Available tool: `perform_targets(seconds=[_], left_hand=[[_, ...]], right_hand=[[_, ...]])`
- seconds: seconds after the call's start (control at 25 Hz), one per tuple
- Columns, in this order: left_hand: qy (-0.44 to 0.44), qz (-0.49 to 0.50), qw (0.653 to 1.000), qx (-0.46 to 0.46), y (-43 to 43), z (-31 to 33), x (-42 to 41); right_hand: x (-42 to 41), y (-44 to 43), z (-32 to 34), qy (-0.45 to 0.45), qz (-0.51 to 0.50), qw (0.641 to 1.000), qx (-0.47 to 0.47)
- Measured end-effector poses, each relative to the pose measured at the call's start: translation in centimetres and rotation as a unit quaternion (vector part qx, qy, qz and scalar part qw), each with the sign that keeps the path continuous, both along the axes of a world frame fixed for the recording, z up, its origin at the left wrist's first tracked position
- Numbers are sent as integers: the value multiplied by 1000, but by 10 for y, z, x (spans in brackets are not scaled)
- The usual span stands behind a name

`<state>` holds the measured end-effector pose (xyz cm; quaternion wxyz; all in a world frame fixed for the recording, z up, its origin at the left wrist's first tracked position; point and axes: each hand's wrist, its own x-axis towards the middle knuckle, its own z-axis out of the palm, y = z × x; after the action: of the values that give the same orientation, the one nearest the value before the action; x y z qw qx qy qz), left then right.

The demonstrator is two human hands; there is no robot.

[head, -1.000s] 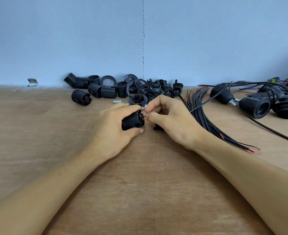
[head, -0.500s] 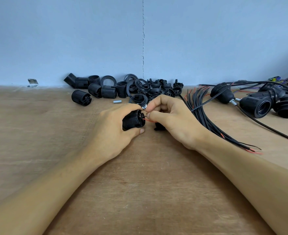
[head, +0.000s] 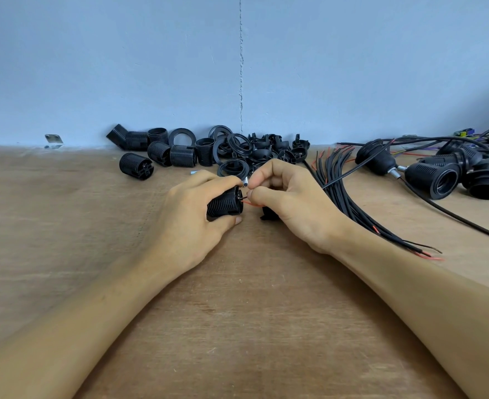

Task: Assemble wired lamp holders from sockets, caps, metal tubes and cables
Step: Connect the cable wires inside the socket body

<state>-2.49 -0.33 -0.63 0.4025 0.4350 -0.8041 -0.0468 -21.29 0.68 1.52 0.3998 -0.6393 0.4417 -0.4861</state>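
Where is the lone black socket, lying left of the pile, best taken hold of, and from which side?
Grip the lone socket across its ribbed round wall, coming from above. It lies on its side on the table, apart from the pile, so there is likely room on both flanks; the ribs should resist slipping.

table (head: 65, 226): matt rough wood | socket (head: 224, 203): ribbed matt black plastic | metal tube (head: 245, 182): shiny | wall (head: 122, 67): matt painted

At frame centre the left hand (head: 188, 226) has a socket (head: 224, 203) just left of the right hand (head: 295, 203) and its wire (head: 249, 202). A parts pile (head: 180, 154) lies behind, cables (head: 347, 197) to the right, holders (head: 436, 180) at upper right.
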Motion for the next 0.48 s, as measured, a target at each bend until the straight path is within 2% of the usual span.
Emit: perform_targets(seconds=[0.48], left_hand=[[14,-8,999,38,2,2,-1]], right_hand=[[-1,0,1,-1,-12,1000,4]])
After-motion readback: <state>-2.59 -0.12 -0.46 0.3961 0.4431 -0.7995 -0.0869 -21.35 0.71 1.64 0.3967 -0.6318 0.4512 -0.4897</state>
